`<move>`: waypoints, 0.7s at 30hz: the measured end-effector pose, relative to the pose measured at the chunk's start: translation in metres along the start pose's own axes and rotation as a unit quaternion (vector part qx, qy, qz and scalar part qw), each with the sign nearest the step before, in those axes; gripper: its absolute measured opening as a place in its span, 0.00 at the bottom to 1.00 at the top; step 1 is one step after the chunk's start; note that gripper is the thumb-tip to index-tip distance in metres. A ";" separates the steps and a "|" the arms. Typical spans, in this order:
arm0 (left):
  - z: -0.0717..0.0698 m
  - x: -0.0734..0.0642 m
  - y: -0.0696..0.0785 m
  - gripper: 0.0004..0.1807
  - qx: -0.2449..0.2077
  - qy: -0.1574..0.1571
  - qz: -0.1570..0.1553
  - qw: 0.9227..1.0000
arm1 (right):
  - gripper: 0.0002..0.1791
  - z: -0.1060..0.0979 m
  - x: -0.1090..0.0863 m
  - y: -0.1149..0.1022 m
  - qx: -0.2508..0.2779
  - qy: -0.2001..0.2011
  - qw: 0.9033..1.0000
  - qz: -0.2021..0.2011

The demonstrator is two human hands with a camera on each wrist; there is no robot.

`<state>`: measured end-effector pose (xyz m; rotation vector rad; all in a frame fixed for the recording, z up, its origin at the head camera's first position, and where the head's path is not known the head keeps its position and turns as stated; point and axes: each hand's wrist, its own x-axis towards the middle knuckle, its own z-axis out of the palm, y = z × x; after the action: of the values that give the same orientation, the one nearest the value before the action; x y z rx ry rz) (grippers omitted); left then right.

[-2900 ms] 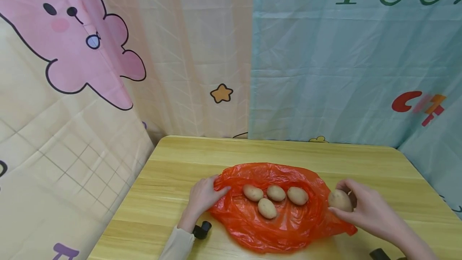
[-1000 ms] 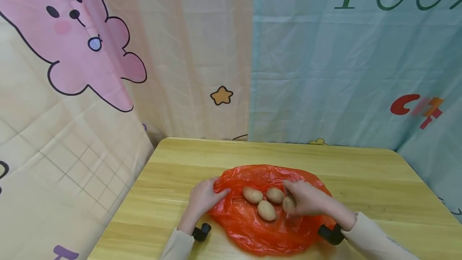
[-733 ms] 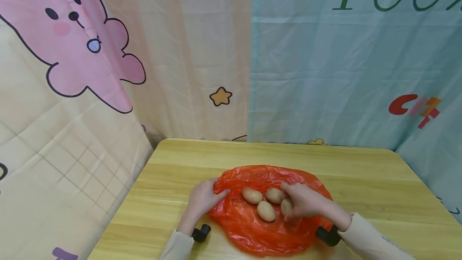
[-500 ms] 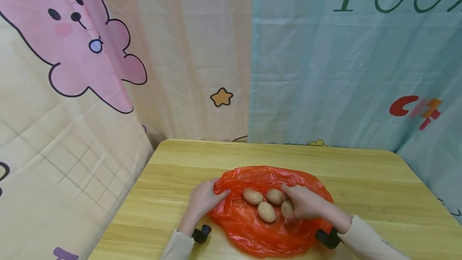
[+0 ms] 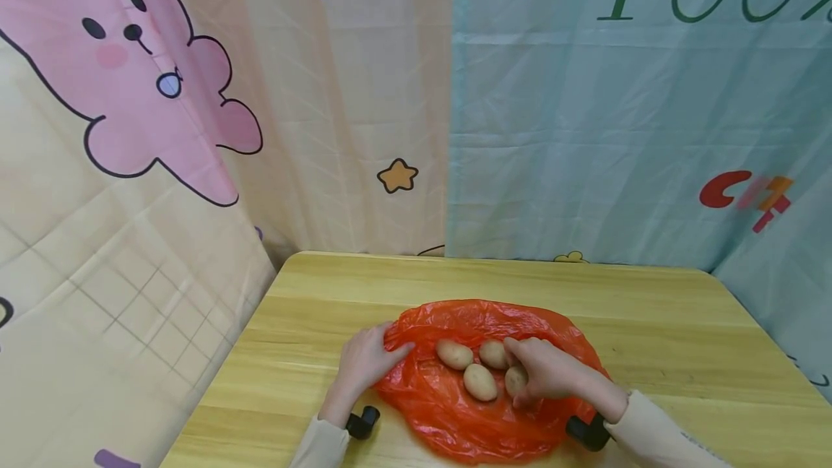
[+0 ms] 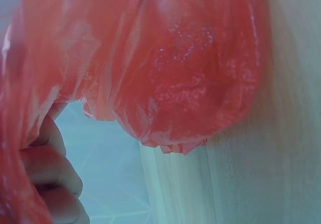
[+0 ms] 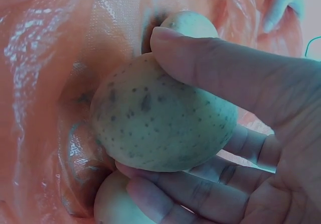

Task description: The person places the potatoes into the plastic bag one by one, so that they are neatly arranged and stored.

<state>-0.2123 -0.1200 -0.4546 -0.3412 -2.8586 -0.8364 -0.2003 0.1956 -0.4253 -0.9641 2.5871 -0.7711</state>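
A crinkled red plastic bag lies spread on the table, its mouth gathered around several pale brown potatoes. My left hand grips the bag's left rim; in the left wrist view its curled fingers show beside the red plastic. Over the right part of the bag, my right hand holds a speckled potato between thumb and fingers. Other potatoes sit close by: one at the left, one in front and one behind. The right hand hides part of the bag's inside.
The light wooden table extends around the bag. Patterned curtains hang behind it and at both sides. A black wrist mount sits on each wrist, the right one over the bag's right edge.
My right hand has carried its potato from beyond the bag's right edge leftward into the bag, then lingered there with small shifts. My left hand has stayed on the rim.
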 end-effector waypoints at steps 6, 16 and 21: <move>0.001 0.001 -0.001 0.29 0.008 -0.006 0.003 1.000 | 0.20 0.002 -0.001 -0.001 0.035 -0.011 0.999 0.027; 0.002 0.001 -0.001 0.29 0.012 -0.006 0.003 1.000 | 0.21 0.007 0.000 0.004 0.012 -0.010 0.999 0.028; 0.004 0.002 -0.002 0.28 0.010 -0.004 0.002 1.000 | 0.21 0.006 0.001 0.005 0.001 -0.007 1.000 0.028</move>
<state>-0.2147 -0.1191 -0.4580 -0.3496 -2.8704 -0.8079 -0.2008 0.1959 -0.4334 -0.8887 2.5895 -0.7497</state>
